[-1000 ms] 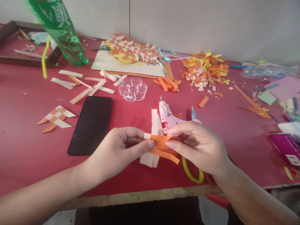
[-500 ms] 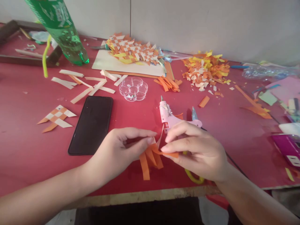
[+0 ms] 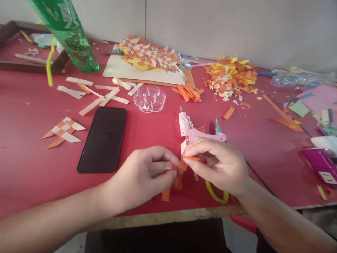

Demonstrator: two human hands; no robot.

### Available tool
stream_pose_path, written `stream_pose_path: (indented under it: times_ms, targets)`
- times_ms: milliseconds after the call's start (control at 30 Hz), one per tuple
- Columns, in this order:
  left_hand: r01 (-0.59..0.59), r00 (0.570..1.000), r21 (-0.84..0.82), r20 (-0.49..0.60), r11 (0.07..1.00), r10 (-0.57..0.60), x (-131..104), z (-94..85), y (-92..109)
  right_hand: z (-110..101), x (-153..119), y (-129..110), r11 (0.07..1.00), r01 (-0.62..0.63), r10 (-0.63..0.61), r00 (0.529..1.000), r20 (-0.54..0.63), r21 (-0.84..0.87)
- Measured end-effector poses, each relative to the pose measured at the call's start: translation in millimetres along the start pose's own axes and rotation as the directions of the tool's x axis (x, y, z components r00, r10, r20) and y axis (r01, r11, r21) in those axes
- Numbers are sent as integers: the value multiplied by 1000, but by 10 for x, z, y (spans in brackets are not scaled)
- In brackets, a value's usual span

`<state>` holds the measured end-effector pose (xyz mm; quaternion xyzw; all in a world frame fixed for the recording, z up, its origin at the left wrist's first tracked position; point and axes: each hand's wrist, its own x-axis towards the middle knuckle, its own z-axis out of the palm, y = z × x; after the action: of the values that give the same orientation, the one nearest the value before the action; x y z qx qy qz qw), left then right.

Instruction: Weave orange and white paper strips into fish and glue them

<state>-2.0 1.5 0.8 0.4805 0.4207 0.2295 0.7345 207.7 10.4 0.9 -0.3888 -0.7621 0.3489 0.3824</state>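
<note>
Between my two hands hang interlaced orange and cream paper strips [image 3: 178,182]. My left hand [image 3: 151,179] is closed, thumb and fingers pinching the left side of the strips. With thumb and index finger, my right hand [image 3: 219,163] grips an orange strip end on the other side. Just beyond my right hand lies a pink glue gun [image 3: 195,133], its nozzle facing away. Scissors with a yellow handle [image 3: 217,196] lie partly under that hand. A finished woven paper fish [image 3: 64,129] rests left of a black phone [image 3: 103,140].
Cream strips [image 3: 101,95] lie loose behind the phone, near a clear flower-shaped tray [image 3: 149,99]. Many woven fish [image 3: 150,54] are heaped on a white board [image 3: 113,68]. A pile of paper scraps [image 3: 231,77], a green bottle [image 3: 71,38] and a purple phone-like item [image 3: 321,165] stand around.
My hands have shifted closer together around the strips. The left fingers now curl over them, and my right hand has pulled an orange strip up a little.
</note>
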Motion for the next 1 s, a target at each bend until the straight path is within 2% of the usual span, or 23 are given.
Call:
stream_pose_path:
  times_ms: [200,400,600,733,800,900,1000]
  targets:
    - [-44,999,10,10,999,44,-15,20,33,49,-12,1,992,-88,95,992,-77,96]
    - [51,996,-92,79,994,-44,13,11,30,72,-16,-13,982,-116,130,988,-87,146]
    - [80,997,-47,18,996,-79,49,-17,43,79,-10,-7,988,-75,86,993,-78,132]
    - [125,992,-157,10,980,-125,58,-27,55,50,-2,-18,981,-82,95,993,-69,177]
    - [100,994,-208,-14,973,-106,61,-33,71,26,17,-27,994,-52,57,997,-51,96]
    - [56,995,-238,-70,970,-75,59,-44,97,1,59,-43,992,62,-63,998,-12,-107]
    - [45,994,-234,-88,971,-67,45,-44,105,1,84,-55,972,129,-129,992,15,-197]
